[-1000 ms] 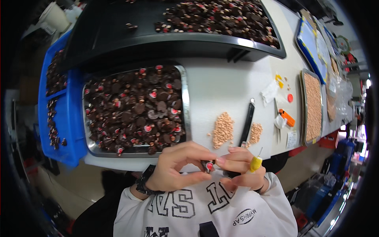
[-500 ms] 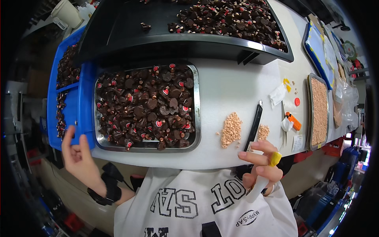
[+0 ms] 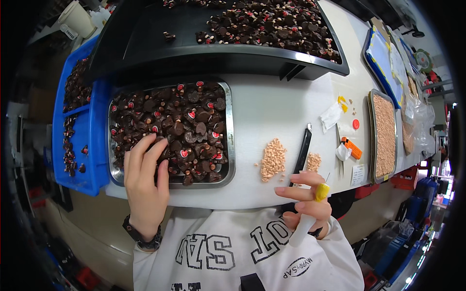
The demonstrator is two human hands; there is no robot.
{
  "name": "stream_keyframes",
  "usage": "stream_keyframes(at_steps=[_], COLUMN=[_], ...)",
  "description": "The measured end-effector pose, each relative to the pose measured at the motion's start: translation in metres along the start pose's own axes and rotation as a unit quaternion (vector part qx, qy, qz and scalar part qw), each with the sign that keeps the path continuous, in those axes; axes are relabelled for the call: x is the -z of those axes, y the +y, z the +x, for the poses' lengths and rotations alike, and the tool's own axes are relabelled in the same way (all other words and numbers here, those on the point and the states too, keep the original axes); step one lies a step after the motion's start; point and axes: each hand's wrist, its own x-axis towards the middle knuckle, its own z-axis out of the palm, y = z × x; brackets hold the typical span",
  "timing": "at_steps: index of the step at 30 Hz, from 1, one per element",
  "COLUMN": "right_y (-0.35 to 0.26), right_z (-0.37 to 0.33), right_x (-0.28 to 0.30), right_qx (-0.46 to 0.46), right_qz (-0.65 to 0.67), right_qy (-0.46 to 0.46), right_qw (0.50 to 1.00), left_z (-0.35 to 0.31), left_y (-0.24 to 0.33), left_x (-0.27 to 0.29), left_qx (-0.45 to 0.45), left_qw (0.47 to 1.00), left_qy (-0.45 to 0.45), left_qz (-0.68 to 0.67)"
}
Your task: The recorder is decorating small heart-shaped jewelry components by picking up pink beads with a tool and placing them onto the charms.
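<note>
My left hand (image 3: 145, 169) reaches over the near edge of a metal tray (image 3: 229, 121) heaped with dark brown, chocolate-like pieces (image 3: 177, 128), some with red caps. Its fingers curl down onto the pieces; thumb and forefinger are apart, and I see nothing clearly gripped. My right hand (image 3: 310, 201) is closed around a white glue-type squeeze bottle (image 3: 302, 232) with a yellow tip (image 3: 322, 192) and thin needle, pointing up. Just beyond it lies a slim black tool (image 3: 303, 150), partly behind the fingers. Small pale beige bits form one pile (image 3: 273, 160) and a smaller one (image 3: 314, 162).
A divided blue bin (image 3: 99, 160) with more dark pieces stands at the left. Across the back is a large black tray (image 3: 204, 53) of finished-looking pieces. On the right are an orange cutter (image 3: 352, 148), a red cap (image 3: 356, 124) and a tray of beige bits (image 3: 384, 136).
My left hand has moved right from the blue bin to the metal tray, its fingers bending downward. Loose pieces show in the bin where the hand was. My right hand keeps its grip.
</note>
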Motion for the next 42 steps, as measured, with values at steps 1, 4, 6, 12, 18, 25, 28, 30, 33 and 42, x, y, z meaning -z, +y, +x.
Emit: stream_keyframes(at_steps=[1,4,6,12,18,25,28,30,33,42], right_y=[0.0,0.0,0.001,0.0,0.002,0.0,0.002,0.004,0.007,0.007], right_z=[0.001,0.002,0.001,0.002,-0.001,0.001,-0.001,0.0,-0.004,-0.006], right_x=[0.0,0.001,0.0,-0.001,-0.003,0.0,0.0,0.001,-0.001,-0.005], right_qx=[0.0,0.007,-0.002,0.007,-0.004,-0.003,-0.011,0.013,0.009,0.032], right_qz=[0.0,-0.001,-0.002,-0.038,-0.001,-0.028,-0.018,0.006,0.071,0.122], right_qy=[0.0,-0.014,-0.018,-0.03,0.004,-0.032,-0.005,0.027,0.031,0.071], right_qw=[1.0,1.0,1.0,0.999,1.0,0.999,1.0,1.0,0.997,0.989], left_z=[-0.002,-0.003,-0.002,0.003,0.009,0.008,0.002,-0.008,-0.028,-0.003], left_y=[-0.005,-0.005,-0.007,-0.005,-0.002,-0.008,0.002,0.012,0.034,0.064], left_x=[-0.001,-0.003,-0.004,-0.007,-0.004,-0.004,0.0,0.005,-0.001,-0.046], left_qx=[-0.015,0.037,0.033,0.017,0.015,-0.025,-0.035,-0.095,-0.103,0.094], left_qw=[1.0,0.998,0.998,0.999,0.999,0.998,0.992,0.972,0.857,0.609], left_qy=[0.025,0.016,-0.003,0.022,0.025,0.033,0.059,0.05,-0.128,-0.317], left_qz=[-0.009,-0.056,-0.061,-0.031,-0.032,-0.044,-0.106,-0.207,-0.488,-0.721])
